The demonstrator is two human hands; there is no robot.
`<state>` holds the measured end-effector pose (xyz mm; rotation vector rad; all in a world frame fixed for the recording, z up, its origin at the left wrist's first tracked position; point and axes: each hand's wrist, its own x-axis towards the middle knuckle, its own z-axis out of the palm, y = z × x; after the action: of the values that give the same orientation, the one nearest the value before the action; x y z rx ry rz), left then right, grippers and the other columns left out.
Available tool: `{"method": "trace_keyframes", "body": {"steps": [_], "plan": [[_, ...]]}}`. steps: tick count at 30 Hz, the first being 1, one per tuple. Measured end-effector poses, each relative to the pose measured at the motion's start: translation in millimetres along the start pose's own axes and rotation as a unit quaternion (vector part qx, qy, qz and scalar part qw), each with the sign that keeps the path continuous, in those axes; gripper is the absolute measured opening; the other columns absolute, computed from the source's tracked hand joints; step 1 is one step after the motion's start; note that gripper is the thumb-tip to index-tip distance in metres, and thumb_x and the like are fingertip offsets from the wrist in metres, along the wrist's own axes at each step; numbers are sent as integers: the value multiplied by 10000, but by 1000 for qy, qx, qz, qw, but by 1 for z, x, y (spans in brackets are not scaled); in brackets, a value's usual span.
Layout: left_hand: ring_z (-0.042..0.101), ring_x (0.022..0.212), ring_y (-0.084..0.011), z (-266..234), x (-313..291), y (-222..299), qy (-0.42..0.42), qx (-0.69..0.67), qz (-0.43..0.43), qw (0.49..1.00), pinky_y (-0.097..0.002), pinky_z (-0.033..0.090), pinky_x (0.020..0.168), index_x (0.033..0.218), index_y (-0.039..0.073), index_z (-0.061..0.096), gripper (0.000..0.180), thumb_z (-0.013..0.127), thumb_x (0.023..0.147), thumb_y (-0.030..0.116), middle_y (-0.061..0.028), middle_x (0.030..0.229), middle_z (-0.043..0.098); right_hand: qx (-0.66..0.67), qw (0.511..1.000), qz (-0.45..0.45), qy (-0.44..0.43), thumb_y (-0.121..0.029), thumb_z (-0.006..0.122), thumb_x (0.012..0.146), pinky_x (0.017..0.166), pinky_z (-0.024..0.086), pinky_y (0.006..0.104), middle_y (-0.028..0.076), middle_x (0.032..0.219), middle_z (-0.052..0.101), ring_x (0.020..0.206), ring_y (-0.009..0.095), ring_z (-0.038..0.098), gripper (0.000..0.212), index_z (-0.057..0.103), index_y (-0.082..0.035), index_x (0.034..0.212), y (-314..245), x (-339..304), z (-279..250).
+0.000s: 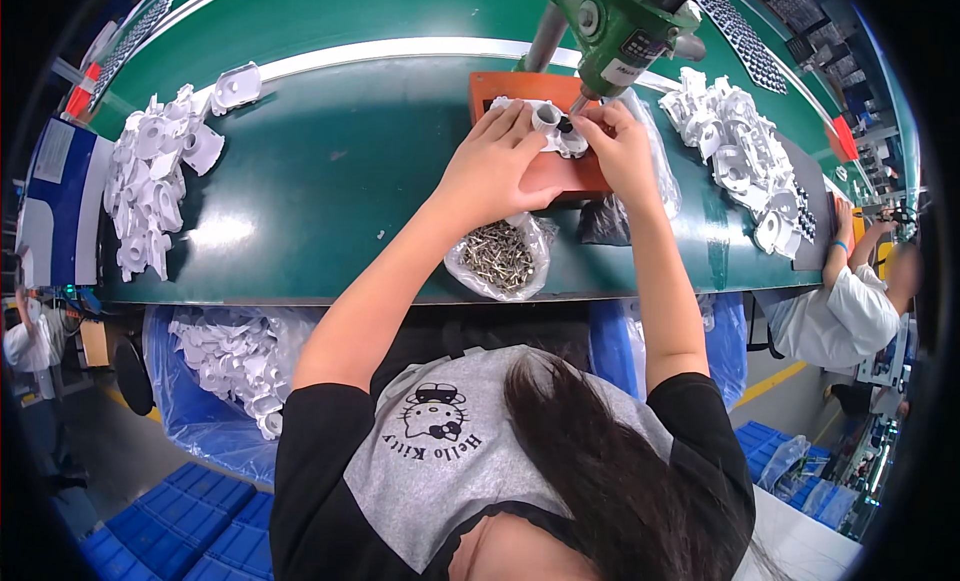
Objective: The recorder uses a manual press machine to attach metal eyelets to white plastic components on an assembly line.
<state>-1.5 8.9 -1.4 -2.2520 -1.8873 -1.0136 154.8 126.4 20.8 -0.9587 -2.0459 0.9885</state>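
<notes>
Steadying the white plastic part [548, 121] on the orange fixture block [500, 89] is what matters most here, judging by the green powered screwdriver [620, 26] hanging just above it: the part should sit flat and the driver tip should be lining up straight over the hole before any pressure goes on. The fixture is sitting near the far edge of the green workbench [350, 171], at its middle. The left hand [495, 166] is lying half-curled, fingers spread, pressing the part down. The right hand [622, 146] is pinching narrowly at the part's right side, beside the driver tip; whether it is gripping a screw I cannot tell. A bag of screws [497, 256] is lying at the near edge.
</notes>
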Motion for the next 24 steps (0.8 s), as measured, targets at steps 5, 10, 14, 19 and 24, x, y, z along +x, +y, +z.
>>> {"method": "trace_keyframes", "body": {"steps": [5,10,14,19,24], "plan": [[378,1289,-344,-1,0,1,0,0,12,1000,-455,290,1082,1170,75,570,589,720,710,412,-193,1328,459,-24,999,-16,-24,-160,678,806,669,418,280,61,813,518,726,145,508,238,620,60,873,5,5,-2],[383,1275,-357,-7,3,5,-18,16,17,1000,-461,303,1071,1156,107,583,573,737,688,398,-184,1319,454,-56,998,-6,-35,-197,729,752,725,449,323,104,849,546,779,200,553,366,555,57,950,13,15,2],[393,1256,-379,-10,7,10,-43,31,10,999,-462,318,1056,1128,112,591,547,740,682,392,-190,1309,452,-22,989,34,-144,-168,727,744,726,462,315,88,873,587,779,173,569,339,553,32,956,16,27,-16],[396,1250,-388,-14,9,11,-43,24,7,999,-461,329,1049,1105,121,597,525,742,679,392,-204,1297,452,236,967,21,-96,-55,572,837,736,490,310,80,913,645,805,155,614,198,588,25,1017,10,105,-69],[372,1278,-380,-14,9,12,-51,27,-5,998,-458,309,1066,1118,122,600,530,748,679,378,-215,1327,434,366,930,-43,4,-135,559,831,760,451,349,71,861,616,776,175,599,159,555,-9,929,-23,186,-111]]}}
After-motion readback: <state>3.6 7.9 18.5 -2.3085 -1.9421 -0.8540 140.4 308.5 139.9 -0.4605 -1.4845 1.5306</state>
